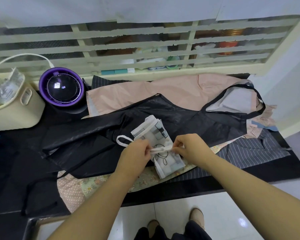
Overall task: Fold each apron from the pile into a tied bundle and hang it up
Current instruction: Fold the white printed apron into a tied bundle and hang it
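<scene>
A white apron (158,135) folded into a narrow bundle, printed with black line drawings and grey squares, lies on a spread black apron (128,118). A white tie strap (160,150) runs across the bundle's middle. My left hand (137,151) pinches the strap at the bundle's left side, and my right hand (189,146) pinches it at the right. A loop of strap (123,140) sticks out to the left of my left hand. Under the black apron lie a pink apron (163,90), a grey striped one (249,149) and a floral one (93,184).
The pile lies on a dark counter (16,170). At the back left stand a purple round appliance (61,87) and a cream bin (16,108). A barred window (128,45) runs behind. White floor tiles (232,213) and my shoes show below the counter edge.
</scene>
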